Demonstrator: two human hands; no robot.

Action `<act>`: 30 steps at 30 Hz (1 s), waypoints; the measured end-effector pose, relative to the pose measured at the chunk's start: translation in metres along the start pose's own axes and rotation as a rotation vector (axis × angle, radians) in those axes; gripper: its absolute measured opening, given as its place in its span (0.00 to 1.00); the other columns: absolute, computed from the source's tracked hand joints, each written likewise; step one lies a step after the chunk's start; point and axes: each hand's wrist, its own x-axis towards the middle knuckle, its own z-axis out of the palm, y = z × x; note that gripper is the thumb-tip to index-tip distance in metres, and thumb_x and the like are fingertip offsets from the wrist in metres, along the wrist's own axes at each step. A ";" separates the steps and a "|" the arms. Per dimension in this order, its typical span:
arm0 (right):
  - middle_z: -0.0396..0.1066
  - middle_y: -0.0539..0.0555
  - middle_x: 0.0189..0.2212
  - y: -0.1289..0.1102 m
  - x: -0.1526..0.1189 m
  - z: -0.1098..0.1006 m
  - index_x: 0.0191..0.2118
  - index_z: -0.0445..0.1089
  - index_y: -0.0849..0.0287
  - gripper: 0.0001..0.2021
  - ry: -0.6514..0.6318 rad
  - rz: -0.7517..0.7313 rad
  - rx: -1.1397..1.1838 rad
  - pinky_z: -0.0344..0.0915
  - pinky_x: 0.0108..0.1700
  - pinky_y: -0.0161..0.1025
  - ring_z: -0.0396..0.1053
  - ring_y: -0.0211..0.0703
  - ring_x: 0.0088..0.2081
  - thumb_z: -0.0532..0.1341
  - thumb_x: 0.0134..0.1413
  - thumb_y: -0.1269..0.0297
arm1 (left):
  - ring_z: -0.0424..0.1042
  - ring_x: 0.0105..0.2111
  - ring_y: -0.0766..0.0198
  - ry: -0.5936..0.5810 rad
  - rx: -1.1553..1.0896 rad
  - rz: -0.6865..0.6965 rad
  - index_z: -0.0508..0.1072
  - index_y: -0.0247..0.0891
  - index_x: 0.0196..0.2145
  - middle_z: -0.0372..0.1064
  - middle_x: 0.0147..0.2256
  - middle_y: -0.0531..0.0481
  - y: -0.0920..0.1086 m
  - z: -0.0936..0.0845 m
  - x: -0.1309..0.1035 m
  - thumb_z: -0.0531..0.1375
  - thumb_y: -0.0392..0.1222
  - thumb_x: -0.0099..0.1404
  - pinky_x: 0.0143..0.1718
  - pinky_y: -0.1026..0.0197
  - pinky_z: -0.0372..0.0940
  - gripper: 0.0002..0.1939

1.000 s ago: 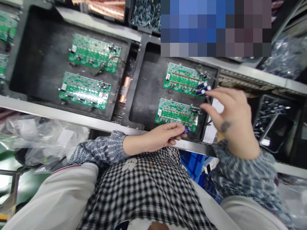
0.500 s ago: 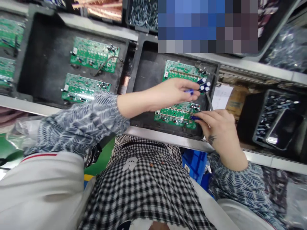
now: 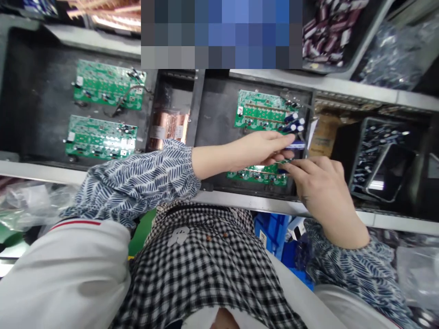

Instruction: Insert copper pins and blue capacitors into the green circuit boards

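Observation:
Two green circuit boards lie in the black tray [image 3: 217, 100] in front of me. At the right end of the upper board [image 3: 255, 98] a cluster of blue capacitors [image 3: 294, 122] with pale tops shows. My left hand [image 3: 264, 148] reaches over the lower board [image 3: 255, 176] and hides part of it. It is closed on a blue capacitor [image 3: 297, 145] between thumb and fingers. My right hand [image 3: 317, 183] pinches another dark blue capacitor [image 3: 282, 171] at the lower board's right end. Whether its leads are in the board cannot be seen.
At left another black tray [image 3: 41, 119] holds two more boards [image 3: 109, 84]. Copper-coloured strips [image 3: 169, 125] lie between the trays. On the right a black bin [image 3: 365, 137] of capacitors has a phone [image 3: 387, 173] on it. A metal rail [image 3: 247, 201] runs along the near edge.
My left hand has moved down and right, closer to my right hand, and the capacitor in it now shows more fully. My right hand stays at the lower board. The view has shifted.

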 end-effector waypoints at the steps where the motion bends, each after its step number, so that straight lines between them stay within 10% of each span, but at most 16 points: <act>1: 0.78 0.59 0.42 0.001 -0.002 0.000 0.50 0.76 0.57 0.15 -0.007 -0.005 0.002 0.59 0.41 0.50 0.67 0.55 0.43 0.52 0.70 0.68 | 0.64 0.28 0.75 0.010 0.014 -0.001 0.70 0.34 0.32 0.70 0.33 0.51 -0.003 -0.001 0.003 0.58 0.45 0.76 0.33 0.72 0.61 0.16; 8: 0.77 0.61 0.49 -0.017 -0.007 0.003 0.60 0.70 0.57 0.18 0.077 0.180 0.210 0.67 0.45 0.51 0.71 0.54 0.46 0.58 0.68 0.62 | 0.60 0.27 0.73 0.025 0.109 0.027 0.69 0.34 0.32 0.66 0.32 0.52 -0.014 -0.009 0.011 0.58 0.46 0.75 0.31 0.68 0.57 0.16; 13: 0.76 0.51 0.35 -0.033 -0.018 0.002 0.51 0.72 0.52 0.14 0.397 0.473 0.697 0.72 0.35 0.43 0.74 0.44 0.33 0.66 0.61 0.59 | 0.63 0.28 0.72 -0.312 0.315 0.049 0.72 0.34 0.36 0.68 0.30 0.55 -0.019 0.000 0.003 0.66 0.38 0.67 0.33 0.66 0.58 0.07; 18: 0.77 0.52 0.38 -0.034 -0.036 -0.005 0.43 0.76 0.51 0.08 0.436 0.409 0.850 0.74 0.39 0.44 0.75 0.46 0.38 0.69 0.58 0.63 | 0.68 0.32 0.67 -0.539 0.582 -0.042 0.73 0.34 0.34 0.70 0.29 0.55 -0.011 0.010 0.007 0.68 0.41 0.65 0.39 0.63 0.62 0.09; 21: 0.78 0.52 0.37 -0.029 -0.041 0.005 0.41 0.77 0.51 0.04 0.408 0.444 0.724 0.76 0.41 0.47 0.77 0.47 0.37 0.68 0.60 0.62 | 0.67 0.52 0.53 -0.289 0.901 0.170 0.74 0.37 0.33 0.73 0.36 0.47 0.031 -0.003 0.031 0.70 0.39 0.62 0.54 0.59 0.61 0.08; 26: 0.80 0.53 0.37 -0.028 -0.043 0.036 0.47 0.75 0.53 0.09 0.332 0.545 0.588 0.77 0.40 0.46 0.78 0.47 0.34 0.65 0.63 0.60 | 0.22 0.71 0.47 0.431 1.031 0.322 0.62 0.30 0.62 0.54 0.69 0.45 0.132 -0.057 0.081 0.56 0.32 0.74 0.72 0.58 0.20 0.20; 30: 0.79 0.52 0.33 -0.029 -0.042 0.037 0.44 0.75 0.55 0.08 0.289 0.551 0.560 0.77 0.36 0.44 0.79 0.48 0.32 0.65 0.62 0.58 | 0.21 0.70 0.46 0.490 0.909 0.231 0.57 0.14 0.61 0.35 0.74 0.36 0.161 -0.089 0.104 0.57 0.22 0.68 0.63 0.48 0.01 0.25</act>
